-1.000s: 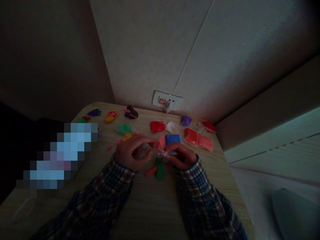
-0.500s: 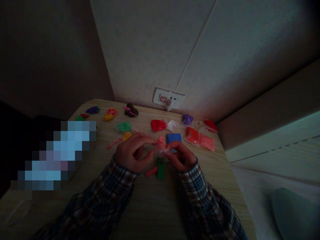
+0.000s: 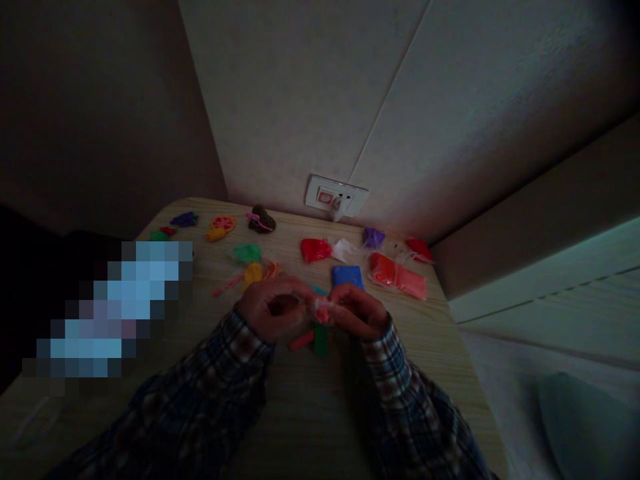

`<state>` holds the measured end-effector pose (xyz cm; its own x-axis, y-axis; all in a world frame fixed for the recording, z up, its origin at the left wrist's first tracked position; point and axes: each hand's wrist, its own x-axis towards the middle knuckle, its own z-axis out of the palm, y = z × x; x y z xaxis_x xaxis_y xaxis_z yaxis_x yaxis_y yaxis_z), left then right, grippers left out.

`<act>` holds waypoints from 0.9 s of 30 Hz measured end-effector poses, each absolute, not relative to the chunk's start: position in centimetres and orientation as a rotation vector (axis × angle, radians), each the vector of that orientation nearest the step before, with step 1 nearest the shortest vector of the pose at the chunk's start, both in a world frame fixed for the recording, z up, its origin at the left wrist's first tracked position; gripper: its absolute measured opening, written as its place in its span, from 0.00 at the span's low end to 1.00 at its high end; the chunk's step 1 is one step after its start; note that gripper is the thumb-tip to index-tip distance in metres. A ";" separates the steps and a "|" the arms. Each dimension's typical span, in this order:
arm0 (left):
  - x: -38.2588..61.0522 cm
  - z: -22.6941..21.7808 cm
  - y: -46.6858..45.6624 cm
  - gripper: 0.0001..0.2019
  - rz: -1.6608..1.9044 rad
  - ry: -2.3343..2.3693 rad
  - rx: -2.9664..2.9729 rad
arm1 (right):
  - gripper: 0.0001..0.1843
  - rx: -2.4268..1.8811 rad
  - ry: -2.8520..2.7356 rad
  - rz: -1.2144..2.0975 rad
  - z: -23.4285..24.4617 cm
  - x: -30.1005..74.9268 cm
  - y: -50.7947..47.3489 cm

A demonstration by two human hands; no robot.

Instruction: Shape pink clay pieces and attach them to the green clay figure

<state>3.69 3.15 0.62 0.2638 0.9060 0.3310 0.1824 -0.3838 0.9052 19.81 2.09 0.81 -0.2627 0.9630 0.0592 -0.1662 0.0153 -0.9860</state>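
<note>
Between my two hands is a small clear plastic packet of pink modelling clay (image 3: 323, 310), held just above the table. My left hand (image 3: 273, 310) pinches its left side between thumb and fingertips. From the other side my right hand (image 3: 361, 312) pinches it too, fingers curled. Below the packet lie a green block (image 3: 321, 341) and a coral-red stick (image 3: 301, 341). A blue slab (image 3: 348, 277) sits just beyond my right fingers. Yellow clay (image 3: 253, 274) lies partly behind my left hand.
Several bagged clay pieces lie along the back, among them a red packet (image 3: 316, 250), a purple one (image 3: 373, 238) and an orange-red one (image 3: 383, 269). Small shaped figures, one brown (image 3: 261, 220), stand at back left. A wall socket (image 3: 336, 195) holds a plug. Pixelation covers the left edge.
The pink packet has come down and nearer to me, and now looks more bunched between my fingertips. My left fingers have closed in on it. The view has shifted slightly.
</note>
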 end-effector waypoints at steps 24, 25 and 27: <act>3.3 1.3 3.1 0.03 1.106 0.928 1.645 | 0.04 -0.989 -1.505 1.014 0.2 19.7 2.2; 3.3 1.3 3.1 0.04 1.148 0.959 1.713 | 0.04 -0.980 -1.478 1.029 0.3 19.7 2.2; 3.2 1.3 3.2 0.05 1.219 1.012 1.875 | 0.04 -0.955 -1.465 0.996 0.3 19.7 2.3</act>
